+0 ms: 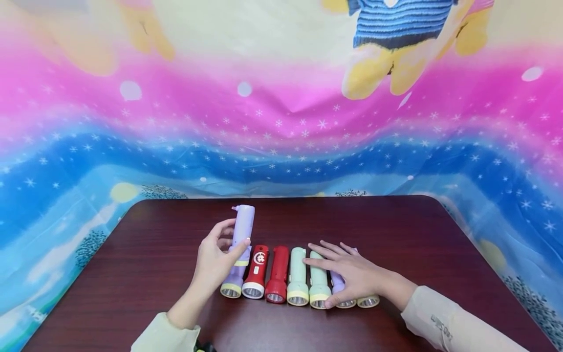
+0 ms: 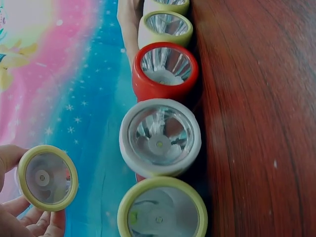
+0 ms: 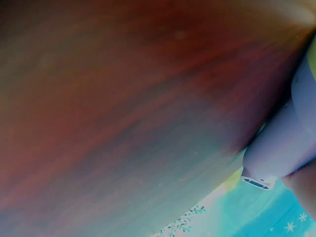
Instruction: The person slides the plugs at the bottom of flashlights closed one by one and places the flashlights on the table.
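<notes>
My left hand (image 1: pixel 215 254) grips a light purple flashlight (image 1: pixel 244 227), raised over the left end of a row of flashlights. Its yellow-rimmed lens (image 2: pixel 48 177) faces the left wrist camera. Below it lies another purple flashlight (image 1: pixel 231 290), partly hidden. Beside that are a red flashlight with a white rim (image 1: pixel 252 290), an all-red flashlight (image 1: pixel 277 274) and a mint green flashlight (image 1: pixel 298 274). My right hand (image 1: pixel 352 271) spreads its fingers over the row's right end, covering parts of a second green flashlight (image 1: pixel 319 278), a purple one (image 3: pixel 281 143) and a yellow-rimmed one (image 1: pixel 368 301).
The flashlights lie side by side on a dark reddish-brown table (image 1: pixel 132 274), lenses toward the near side. A colourful printed cloth (image 1: pixel 281 122) hangs behind the table and along its sides. A small dark object (image 1: pixel 204 346) shows by the left sleeve.
</notes>
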A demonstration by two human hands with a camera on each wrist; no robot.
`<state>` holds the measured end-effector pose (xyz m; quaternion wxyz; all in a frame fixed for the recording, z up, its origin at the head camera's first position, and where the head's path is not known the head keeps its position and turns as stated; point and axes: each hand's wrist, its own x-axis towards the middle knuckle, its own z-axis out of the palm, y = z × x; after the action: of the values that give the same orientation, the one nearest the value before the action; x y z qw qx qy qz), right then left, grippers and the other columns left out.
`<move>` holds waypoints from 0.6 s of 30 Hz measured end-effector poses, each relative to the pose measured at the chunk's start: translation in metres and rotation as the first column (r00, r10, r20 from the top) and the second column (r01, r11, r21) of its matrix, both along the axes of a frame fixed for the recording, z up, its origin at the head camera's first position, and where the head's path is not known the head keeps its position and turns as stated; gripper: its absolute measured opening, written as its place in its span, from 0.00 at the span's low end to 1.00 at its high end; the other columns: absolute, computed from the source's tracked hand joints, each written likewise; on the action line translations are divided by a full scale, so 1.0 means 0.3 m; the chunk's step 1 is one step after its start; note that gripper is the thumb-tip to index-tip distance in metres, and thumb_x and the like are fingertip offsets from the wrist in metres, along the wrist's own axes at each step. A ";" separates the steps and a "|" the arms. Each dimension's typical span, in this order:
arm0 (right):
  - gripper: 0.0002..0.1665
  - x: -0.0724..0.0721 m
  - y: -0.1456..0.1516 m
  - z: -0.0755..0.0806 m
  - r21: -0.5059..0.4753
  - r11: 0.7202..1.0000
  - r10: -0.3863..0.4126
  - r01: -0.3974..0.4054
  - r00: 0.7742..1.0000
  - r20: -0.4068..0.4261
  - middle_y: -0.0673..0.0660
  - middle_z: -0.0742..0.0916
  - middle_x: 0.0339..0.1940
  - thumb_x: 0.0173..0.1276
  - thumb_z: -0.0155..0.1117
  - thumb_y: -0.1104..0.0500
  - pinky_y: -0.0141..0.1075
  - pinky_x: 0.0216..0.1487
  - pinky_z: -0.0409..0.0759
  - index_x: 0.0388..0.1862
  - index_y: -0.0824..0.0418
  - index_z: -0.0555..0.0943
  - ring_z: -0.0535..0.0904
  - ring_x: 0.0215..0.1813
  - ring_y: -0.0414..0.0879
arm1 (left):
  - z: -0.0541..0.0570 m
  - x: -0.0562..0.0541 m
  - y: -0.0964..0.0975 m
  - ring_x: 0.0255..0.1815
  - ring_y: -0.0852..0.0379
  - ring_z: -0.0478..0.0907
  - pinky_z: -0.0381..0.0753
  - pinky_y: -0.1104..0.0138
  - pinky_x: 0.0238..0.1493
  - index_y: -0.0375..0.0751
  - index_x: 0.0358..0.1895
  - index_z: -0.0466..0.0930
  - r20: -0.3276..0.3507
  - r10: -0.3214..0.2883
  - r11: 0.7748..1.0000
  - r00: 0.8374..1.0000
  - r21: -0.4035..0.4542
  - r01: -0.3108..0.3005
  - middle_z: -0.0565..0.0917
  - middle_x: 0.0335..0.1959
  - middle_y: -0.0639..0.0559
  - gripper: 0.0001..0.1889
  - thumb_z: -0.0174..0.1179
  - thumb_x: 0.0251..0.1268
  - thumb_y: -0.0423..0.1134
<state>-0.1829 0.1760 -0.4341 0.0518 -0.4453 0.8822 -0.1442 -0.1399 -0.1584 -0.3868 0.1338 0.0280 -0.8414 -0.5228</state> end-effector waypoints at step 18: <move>0.45 -0.024 -0.017 0.056 -0.237 0.972 0.001 -0.002 1.000 -0.003 0.54 0.64 0.80 0.66 0.66 0.38 0.71 0.67 0.63 0.79 0.43 0.60 0.56 0.80 0.65 | -0.017 -0.012 0.067 0.40 0.54 0.83 0.81 0.70 0.40 0.47 0.62 0.75 -0.114 0.021 0.999 0.993 0.051 -0.015 0.83 0.47 0.47 0.29 0.74 0.55 0.37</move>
<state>-0.1902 0.1709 -0.4174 -0.0029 -0.4491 0.8585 -0.2477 -0.1435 -0.1383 -0.3919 0.1860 0.0089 -0.8188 -0.5431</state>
